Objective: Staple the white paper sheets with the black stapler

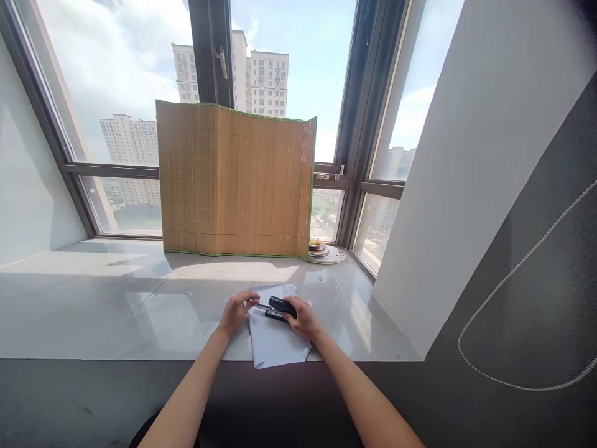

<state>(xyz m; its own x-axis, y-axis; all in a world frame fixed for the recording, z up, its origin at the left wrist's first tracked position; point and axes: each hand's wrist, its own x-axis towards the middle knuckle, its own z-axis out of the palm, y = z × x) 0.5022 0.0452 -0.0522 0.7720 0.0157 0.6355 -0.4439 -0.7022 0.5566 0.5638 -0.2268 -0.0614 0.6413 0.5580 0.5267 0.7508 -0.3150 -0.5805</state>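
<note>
A black stapler [281, 305] lies opened up over a folded sheet of white paper [277, 342], its upper arm parted from its base. Around its right end my right hand [303, 318] is closed, thumb on the near side. A thin silvery metal part [262, 306] sticks out of the stapler to the left. At the tip of that part my left hand [239, 311] has its thumb and fingers pinched together. Whatever sits between those fingertips is too small to make out. Small dark printing shows at the paper's far edge.
The paper lies on a glossy pale window sill [140, 311], slightly over its front edge. Behind stands a bamboo mat [237, 180] with green edging, against the window. Stacked plates [326, 254] sit at its right. A beaded cord [494, 292] hangs far right.
</note>
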